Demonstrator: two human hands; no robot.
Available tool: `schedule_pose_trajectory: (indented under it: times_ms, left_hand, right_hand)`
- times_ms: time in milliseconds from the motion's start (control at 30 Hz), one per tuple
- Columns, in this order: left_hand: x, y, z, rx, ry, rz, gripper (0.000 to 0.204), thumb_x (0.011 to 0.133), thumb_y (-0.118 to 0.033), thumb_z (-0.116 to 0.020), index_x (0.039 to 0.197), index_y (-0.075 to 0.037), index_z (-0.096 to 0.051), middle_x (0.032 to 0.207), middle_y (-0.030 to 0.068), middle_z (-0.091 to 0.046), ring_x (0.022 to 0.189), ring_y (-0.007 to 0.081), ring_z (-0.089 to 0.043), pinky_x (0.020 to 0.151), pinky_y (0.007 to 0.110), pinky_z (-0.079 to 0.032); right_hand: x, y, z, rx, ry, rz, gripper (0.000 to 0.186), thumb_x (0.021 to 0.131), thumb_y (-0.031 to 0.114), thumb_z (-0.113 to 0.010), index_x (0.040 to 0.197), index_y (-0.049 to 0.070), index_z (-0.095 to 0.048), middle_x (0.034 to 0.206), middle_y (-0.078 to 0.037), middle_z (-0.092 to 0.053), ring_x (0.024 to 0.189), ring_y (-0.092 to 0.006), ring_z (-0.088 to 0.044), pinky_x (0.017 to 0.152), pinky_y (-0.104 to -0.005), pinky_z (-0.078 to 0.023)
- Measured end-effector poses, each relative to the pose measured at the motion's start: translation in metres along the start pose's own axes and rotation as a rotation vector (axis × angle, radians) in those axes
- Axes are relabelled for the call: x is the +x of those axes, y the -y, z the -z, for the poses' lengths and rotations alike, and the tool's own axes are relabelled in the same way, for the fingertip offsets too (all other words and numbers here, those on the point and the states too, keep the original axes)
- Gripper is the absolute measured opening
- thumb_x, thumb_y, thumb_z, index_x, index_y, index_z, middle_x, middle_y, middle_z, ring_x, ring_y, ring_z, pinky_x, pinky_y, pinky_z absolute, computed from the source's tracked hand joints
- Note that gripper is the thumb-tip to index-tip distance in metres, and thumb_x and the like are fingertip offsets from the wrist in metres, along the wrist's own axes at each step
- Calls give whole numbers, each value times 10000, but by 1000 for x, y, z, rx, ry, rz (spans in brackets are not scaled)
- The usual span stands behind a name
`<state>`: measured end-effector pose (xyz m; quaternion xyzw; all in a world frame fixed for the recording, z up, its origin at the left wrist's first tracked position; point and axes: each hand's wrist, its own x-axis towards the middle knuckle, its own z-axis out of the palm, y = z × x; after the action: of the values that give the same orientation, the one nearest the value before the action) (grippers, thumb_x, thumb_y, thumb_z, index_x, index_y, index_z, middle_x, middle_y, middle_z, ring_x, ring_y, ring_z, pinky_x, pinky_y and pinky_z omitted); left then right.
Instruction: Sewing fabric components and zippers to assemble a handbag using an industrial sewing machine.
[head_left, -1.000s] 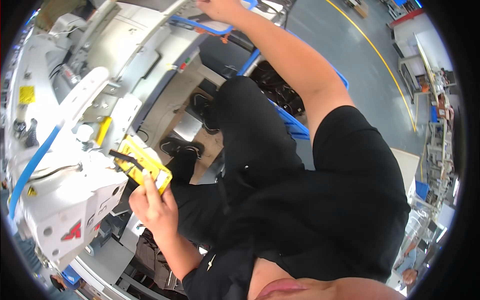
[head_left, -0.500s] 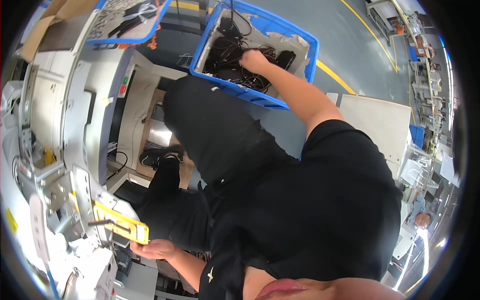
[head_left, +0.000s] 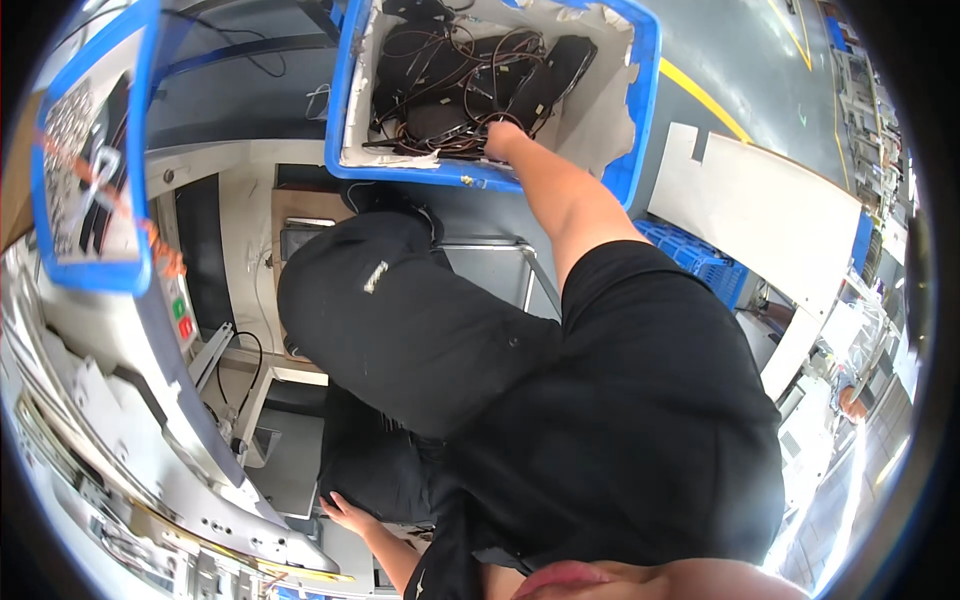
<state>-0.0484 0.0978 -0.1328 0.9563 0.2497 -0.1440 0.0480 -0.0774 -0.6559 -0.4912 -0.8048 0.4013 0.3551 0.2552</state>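
Inside a blue bin [head_left: 645, 110] with a torn pale lining, my right hand [head_left: 503, 140] reaches down near the front wall. Its fingers look closed, but what they hold is hidden. Tangled brown cables [head_left: 470, 75] and black padded pieces [head_left: 560, 72] lie around and beyond it. At the lower left, my left hand [head_left: 350, 512] is apart from the machine, beside my black-trousered leg [head_left: 370, 455]. Its fingers are spread and nothing shows in them.
A smaller blue tray [head_left: 147, 200] with metal parts and black strips stands at the upper left. A white machine bed [head_left: 190, 450] curves along the left side. To the right are a white table [head_left: 770, 200] and a blue crate [head_left: 690, 258].
My left hand has come away from the yellow plate at the machine, and its fingers are spread. My view has shifted, and my right hand is now nearer the bin's front wall.
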Motion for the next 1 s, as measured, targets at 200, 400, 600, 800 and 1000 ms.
schedule_pose_trajectory:
  times_ms: [200,400,600,800,1000]
  left_hand:
    - [5,-14,-1,-93,93,199,701,1012,-443,-561,1536,-14,-376,1578,233,-376,1396,357,-445,1174,409,-344]
    - [3,-52,2,-162,126,318,732,1000,-444,-569,1566,-48,-327,1582,230,-372,1365,367,-475,1154,420,-376]
    - [16,-62,6,77,88,239,722,992,-443,-588,1540,-30,-365,1553,254,-399,1361,398,-471,1155,452,-374]
    - [30,-48,1,223,-20,15,727,965,-414,-659,1497,14,-410,1514,268,-435,1377,424,-443,1162,476,-360]
    - [25,-48,-4,294,-70,-26,736,942,-462,-673,1483,-27,-429,1455,280,-466,1343,446,-451,1113,510,-403]
  right_hand:
    - [25,9,11,-453,33,157,721,776,250,-799,1432,134,-524,1432,-159,-527,1369,-363,-491,1068,-492,-469]
    - [72,22,-27,-193,370,313,662,815,140,-704,1453,198,-537,1431,-160,-570,1304,-349,-567,1074,-469,-470]
    - [66,23,-12,-179,505,292,477,844,115,-647,1320,105,-649,1192,-197,-702,1117,-342,-674,964,-454,-521]
    - [-23,28,81,619,388,181,242,875,144,-671,1068,0,-649,771,-65,-627,688,-178,-593,629,-338,-476]
    - [-130,39,185,1509,270,25,117,945,121,-652,878,77,-567,678,39,-498,562,-68,-414,522,-273,-344]
